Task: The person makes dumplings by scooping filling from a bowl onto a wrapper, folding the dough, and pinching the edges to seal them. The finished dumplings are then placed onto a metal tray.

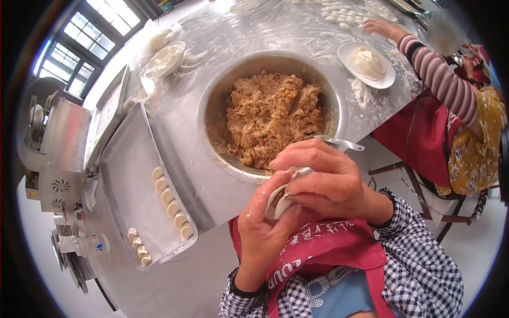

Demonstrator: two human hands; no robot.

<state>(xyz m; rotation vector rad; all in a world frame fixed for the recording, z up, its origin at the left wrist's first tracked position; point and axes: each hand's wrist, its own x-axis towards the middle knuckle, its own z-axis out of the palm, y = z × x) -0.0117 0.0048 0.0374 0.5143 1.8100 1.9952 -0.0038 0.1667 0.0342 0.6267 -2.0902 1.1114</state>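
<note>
Between my two hands is a dumpling (275,205), a round wrapper folded partway over brown filling. My left hand (265,220) cups it from below, fingers curled round its edge. From the other side my right hand (328,177) pinches the wrapper's rim. Just beyond the hands stands a wide metal bowl (205,124) heaped with ground filling (273,116). A spoon (344,143) rests at the bowl's right rim, its white handle sticking out. Left of the bowl, a metal tray (132,175) carries a row of folded dumplings (168,200) and a shorter row of smaller ones (139,246).
A white plate with stacked wrappers (367,63) lies right of the bowl. Another dish (165,60) sits at the far left on the floury metal table (222,32). Dough pieces (342,15) lie at the back. A co-worker's striped sleeve (440,74) reaches in from the right.
</note>
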